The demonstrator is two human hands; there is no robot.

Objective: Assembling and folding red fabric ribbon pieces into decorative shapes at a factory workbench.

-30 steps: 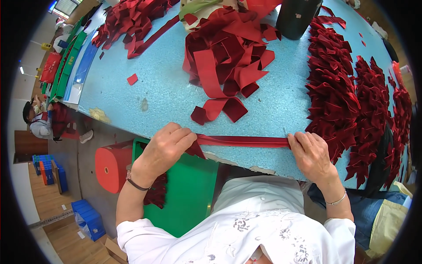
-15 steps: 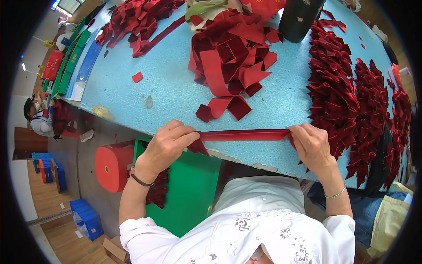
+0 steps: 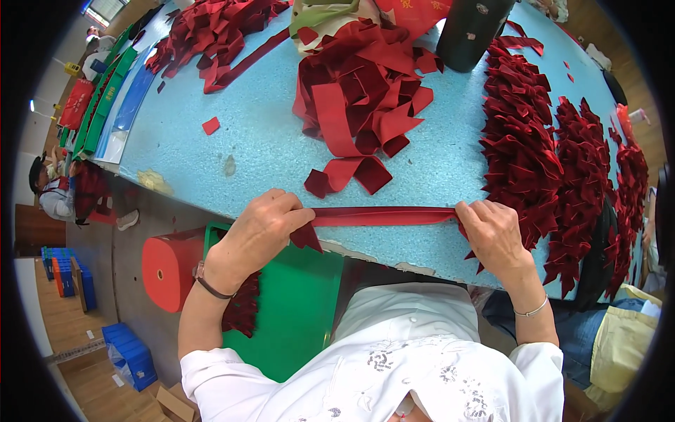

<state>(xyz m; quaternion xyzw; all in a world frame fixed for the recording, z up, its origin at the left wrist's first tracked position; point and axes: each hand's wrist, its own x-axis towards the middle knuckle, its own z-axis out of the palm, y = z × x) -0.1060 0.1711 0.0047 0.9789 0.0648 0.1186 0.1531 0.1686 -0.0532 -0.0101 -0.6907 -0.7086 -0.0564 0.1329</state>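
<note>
A red ribbon (image 3: 383, 216) is stretched straight between my two hands, just above the near edge of the blue table (image 3: 239, 133). My left hand (image 3: 268, 228) pinches one end, where a pointed tail hangs below the fingers. The other end is gripped by my right hand (image 3: 492, 235), and a short bit of ribbon shows beneath those fingers. Along its length the strip looks folded lengthwise. Beyond it lies a loose heap of cut red ribbon (image 3: 336, 116). Thick rows of dark red pointed ribbon pieces (image 3: 519, 148) lie beside my right hand.
A dark bottle (image 3: 472, 32) stands behind the heap. Another ribbon pile (image 3: 218, 35) lies far left. Below the table edge are a green tray (image 3: 295, 299) and a red roll (image 3: 171, 273). A person (image 3: 56, 186) sits at the left; blue crates (image 3: 130, 355) rest on the floor.
The whole scene has shifted slightly left in the picture. Both hands keep their grip on the ribbon, which stays stretched in nearly the same place over the table edge.
</note>
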